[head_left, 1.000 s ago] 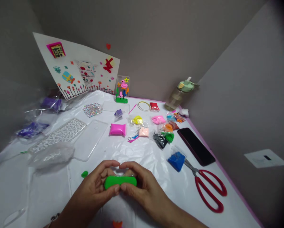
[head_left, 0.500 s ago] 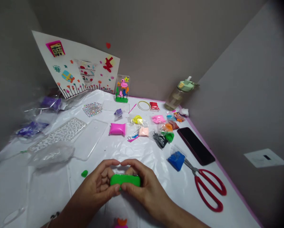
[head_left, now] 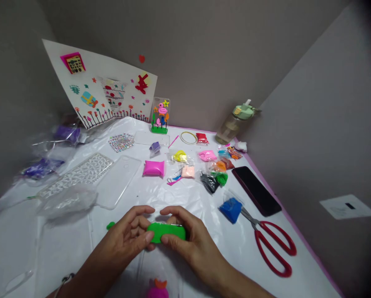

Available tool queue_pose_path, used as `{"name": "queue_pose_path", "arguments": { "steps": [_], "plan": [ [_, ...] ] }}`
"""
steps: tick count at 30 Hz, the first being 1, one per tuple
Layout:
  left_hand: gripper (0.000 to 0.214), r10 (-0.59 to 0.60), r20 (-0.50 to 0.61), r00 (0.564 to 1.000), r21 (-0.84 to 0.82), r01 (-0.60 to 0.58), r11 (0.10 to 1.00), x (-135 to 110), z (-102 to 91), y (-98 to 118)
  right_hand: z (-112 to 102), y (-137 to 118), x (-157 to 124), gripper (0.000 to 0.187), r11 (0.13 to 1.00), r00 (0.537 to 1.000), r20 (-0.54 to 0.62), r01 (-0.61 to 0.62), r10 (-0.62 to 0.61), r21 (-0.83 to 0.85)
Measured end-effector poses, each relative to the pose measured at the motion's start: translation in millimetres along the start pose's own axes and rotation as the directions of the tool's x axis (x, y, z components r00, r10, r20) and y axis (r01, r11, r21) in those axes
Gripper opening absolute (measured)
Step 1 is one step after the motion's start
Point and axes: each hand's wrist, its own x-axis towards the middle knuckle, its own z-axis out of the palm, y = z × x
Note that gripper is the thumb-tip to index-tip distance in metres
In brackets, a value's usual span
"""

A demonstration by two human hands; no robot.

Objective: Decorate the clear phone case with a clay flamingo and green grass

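Head view: your left hand (head_left: 125, 234) and right hand (head_left: 193, 243) hold a green clay bar (head_left: 166, 232) in a tight grip, low over the white surface (head_left: 53, 252), maybe touching it.

Clay bar (head_left: 166, 231) recorded as bright green, clay packet (head_left: 154, 168) as magenta, scissors handles (head_left: 267, 256) as red, phone case (head_left: 78, 174) marked with white mosaic pattern
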Motion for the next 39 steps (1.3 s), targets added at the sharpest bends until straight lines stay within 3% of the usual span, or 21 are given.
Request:
{"name": "queue_pose_path", "arguments": {
  "steps": [10,15,30,36,39],
  "plan": [
    [0.044,-0.038,0.093,0.995,-0.054,0.044,0.998,1.3,0.8,2.0,-0.4,0.3,-2.3,0.035,1.000,0.999,0.042,0.018,-0.017,-0.024],
    [0.044,-0.093,0.050,0.994,-0.076,0.097,0.992,1.3,1.7,1.3,-1.8,2.9,-5.0,0.029,0.999,0.996,0.082,0.024,-0.021,-0.026],
    [0.046,-0.038,0.101,0.994,-0.128,0.051,0.990,-0.7,3.8,1.1,-0.3,5.3,0.0,0.041,0.996,0.996,0.084,-0.028,0.020,0.091],
    [0.037,-0.015,0.080,0.997,-0.111,0.024,0.994,0.0,5.5,-0.2,-0.2,2.4,-1.5,0.028,0.991,0.990,0.142,-0.031,0.012,0.133],
    [0.039,-0.016,0.078,0.997,-0.058,0.021,0.998,0.3,5.3,2.9,-3.4,1.8,-2.2,0.031,0.994,0.990,0.137,-0.045,0.032,0.097]
  ]
}}
